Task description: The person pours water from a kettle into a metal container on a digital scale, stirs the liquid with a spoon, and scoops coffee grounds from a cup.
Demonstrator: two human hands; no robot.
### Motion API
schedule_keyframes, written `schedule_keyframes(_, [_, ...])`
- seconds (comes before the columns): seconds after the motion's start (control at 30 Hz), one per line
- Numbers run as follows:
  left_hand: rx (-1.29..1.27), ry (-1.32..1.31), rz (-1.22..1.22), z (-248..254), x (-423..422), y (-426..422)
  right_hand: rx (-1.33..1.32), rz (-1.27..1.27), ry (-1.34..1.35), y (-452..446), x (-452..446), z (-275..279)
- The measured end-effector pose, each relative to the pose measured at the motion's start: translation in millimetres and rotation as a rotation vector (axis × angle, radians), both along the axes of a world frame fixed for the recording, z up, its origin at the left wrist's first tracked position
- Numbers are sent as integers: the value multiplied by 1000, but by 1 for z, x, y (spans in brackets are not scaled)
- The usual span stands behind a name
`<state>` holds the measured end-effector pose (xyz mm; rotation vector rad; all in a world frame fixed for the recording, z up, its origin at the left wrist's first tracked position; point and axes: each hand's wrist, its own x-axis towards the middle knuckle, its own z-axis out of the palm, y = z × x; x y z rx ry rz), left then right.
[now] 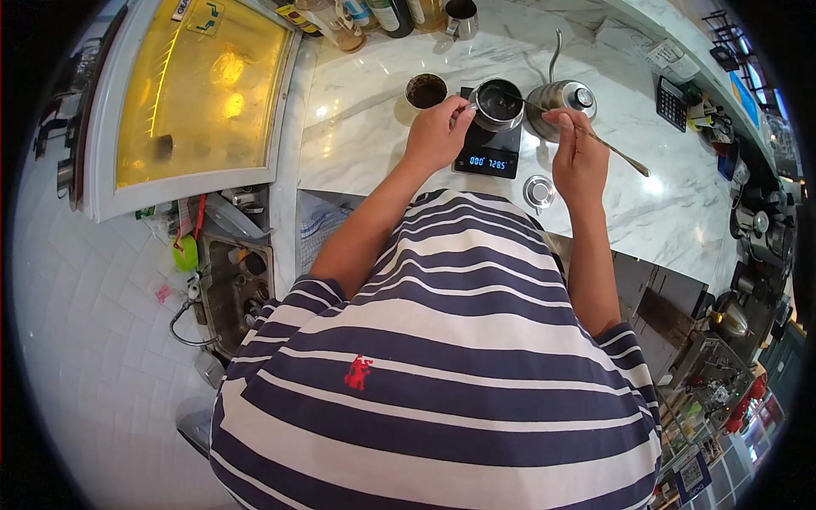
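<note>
A round mug [478,119] of dark liquid stands on a black digital scale [463,163], whose blue digits are lit. My left hand [436,136] is closed at the mug's left side, fingers pinching its handle. My right hand [580,157] grips a long thin metal spoon [625,157]. One end of that spoon reaches into the mug, and the other sticks out to the right. Just behind the right hand stands a steel gooseneck kettle [588,115]. A small round metal lid [538,191] lies between the scale and my right wrist.
A cup of dark grounds [426,90] stands left of the mug. Several bottles [391,15] and a metal pitcher [461,19] line the back. A calculator [671,104] lies at right. An open yellow-lit door [276,127] and a sink [225,327] are on the left.
</note>
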<state>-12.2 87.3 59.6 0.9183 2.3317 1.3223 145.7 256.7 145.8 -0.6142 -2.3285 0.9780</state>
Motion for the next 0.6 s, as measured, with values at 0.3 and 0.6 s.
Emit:
schedule_keyframes(0.3, [32,-280,-9,-3,1,5,-23,54,82,-3,-7,-14])
schedule_keyframes(0.6, [25,-301,-21,-2,0,5,11,57,45,3,6,-9])
